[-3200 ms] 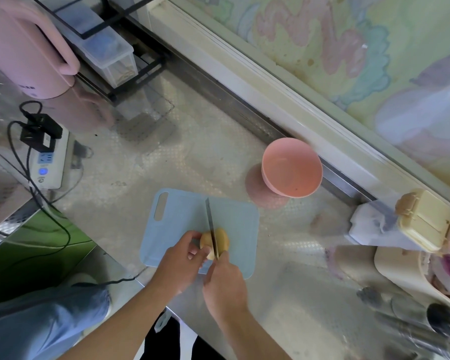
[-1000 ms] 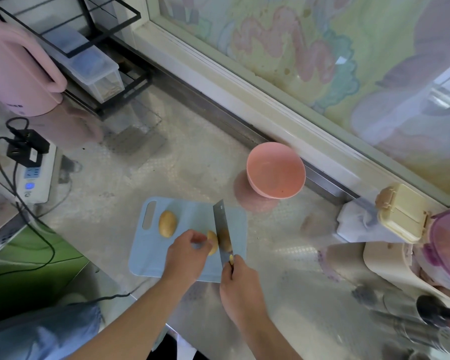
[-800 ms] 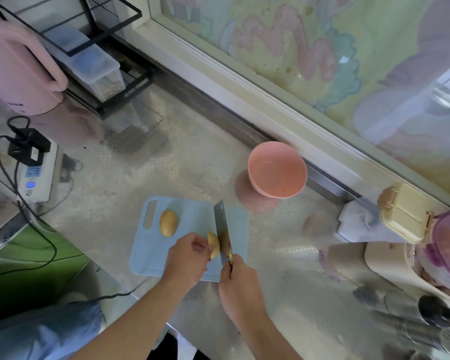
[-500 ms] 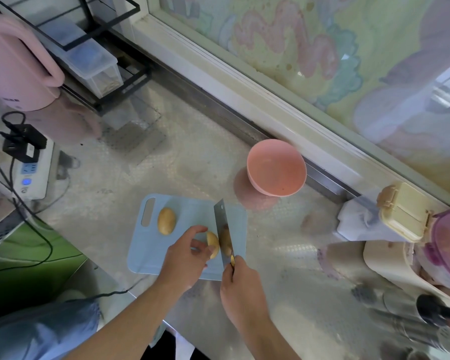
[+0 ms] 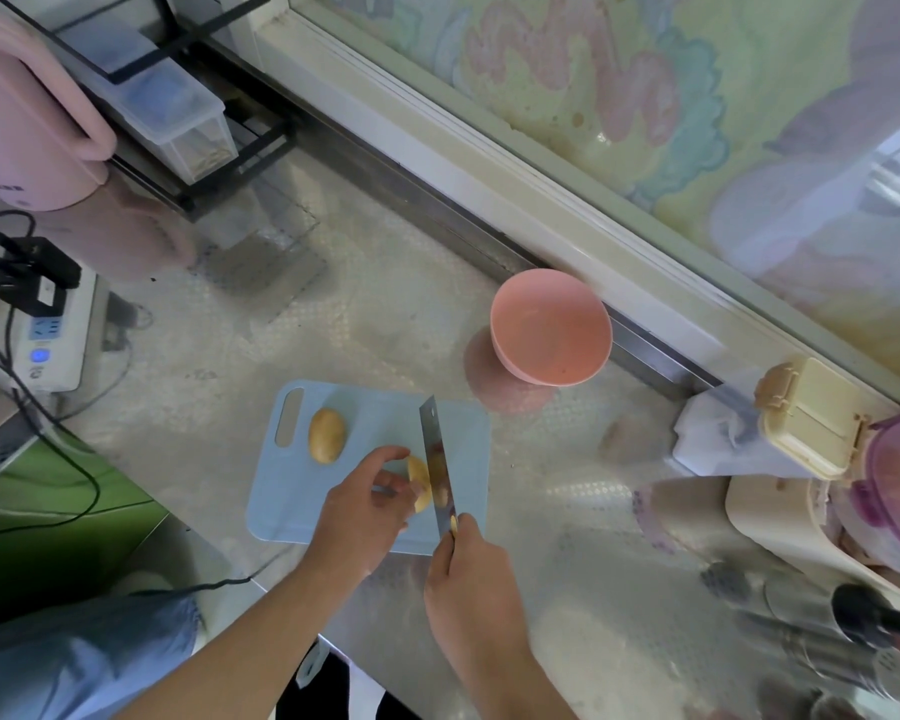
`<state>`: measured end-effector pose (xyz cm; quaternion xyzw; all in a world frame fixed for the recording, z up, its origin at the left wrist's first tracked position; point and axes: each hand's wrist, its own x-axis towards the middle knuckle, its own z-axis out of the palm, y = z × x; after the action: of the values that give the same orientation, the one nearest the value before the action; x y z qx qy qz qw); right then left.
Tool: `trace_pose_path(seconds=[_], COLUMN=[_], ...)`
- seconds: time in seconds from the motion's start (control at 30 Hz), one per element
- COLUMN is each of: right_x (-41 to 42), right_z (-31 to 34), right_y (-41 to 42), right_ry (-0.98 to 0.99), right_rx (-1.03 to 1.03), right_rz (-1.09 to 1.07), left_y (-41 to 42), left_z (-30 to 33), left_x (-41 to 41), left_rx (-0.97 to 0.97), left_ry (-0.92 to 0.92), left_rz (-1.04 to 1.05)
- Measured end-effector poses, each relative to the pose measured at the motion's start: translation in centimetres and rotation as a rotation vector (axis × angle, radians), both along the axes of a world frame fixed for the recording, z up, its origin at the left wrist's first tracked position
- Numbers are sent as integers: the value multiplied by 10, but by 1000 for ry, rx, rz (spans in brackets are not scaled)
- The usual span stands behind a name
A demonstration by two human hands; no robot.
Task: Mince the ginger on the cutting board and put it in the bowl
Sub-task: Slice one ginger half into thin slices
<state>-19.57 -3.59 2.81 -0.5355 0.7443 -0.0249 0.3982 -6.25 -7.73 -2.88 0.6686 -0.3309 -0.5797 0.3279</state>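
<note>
From the head camera, we look down on a pale blue plastic cutting board (image 5: 370, 433) lying near the front edge of a speckled steel counter (image 5: 281, 324). Our left hand (image 5: 362, 517) curls its fingertips around a yellow, cut piece of ginger (image 5: 420, 480) at the board's front right part, steadying it. Our right hand (image 5: 468, 579) grips the handle of a broad steel cleaver (image 5: 437, 459), its blade edge down and right against that piece's right side. A second, whole tan ginger lump (image 5: 327, 434) lies apart at the board's left end, just beside the handle slot. The round pink bowl (image 5: 551, 327) stands beyond the board's far right corner, near the counter's back edge. A white power strip (image 5: 53, 337) lies at the counter's left edge.
</note>
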Motion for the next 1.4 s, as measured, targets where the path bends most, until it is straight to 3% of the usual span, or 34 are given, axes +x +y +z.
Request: trace_pose_path(seconds=[0.73, 1.4], right_x=[14, 16], right_z=[13, 12], right_y=[-1, 2], right_ry=[62, 75], right_rx=[27, 38], right_rz=[141, 123], left_y=[2, 1], left_z=[-7, -13], left_x=[1, 7], left_rx=[-18, 8], left_ry=[-56, -78], left_rz=[-19, -92])
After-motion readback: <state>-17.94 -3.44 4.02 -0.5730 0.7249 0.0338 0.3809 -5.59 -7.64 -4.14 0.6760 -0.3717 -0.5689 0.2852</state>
